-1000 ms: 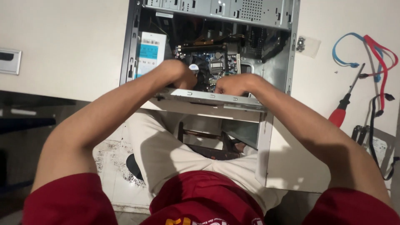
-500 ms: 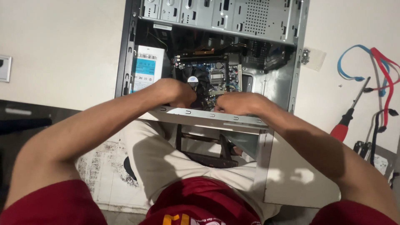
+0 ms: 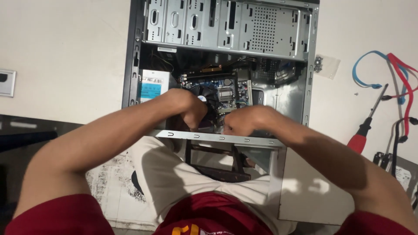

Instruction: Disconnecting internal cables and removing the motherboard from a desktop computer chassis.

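An open grey computer case lies on a white table in front of me. Inside it sits a motherboard with a dark fan and a metal socket. My left hand reaches over the case's near rail into the case, fingers curled down beside the fan. My right hand is just right of it, fingers closed low at the board's near edge. What either hand grips is hidden by the knuckles and the rail.
A power supply with a blue-and-white label sits inside the case at left. To the right on the table lie a red-handled screwdriver, blue and red flat cables and a small bag of screws. A wall switch is far left.
The view has tilted up, so more of the case's drive bays show. Both hands stay inside the case near the fan, the right one drawn slightly toward the near rail.
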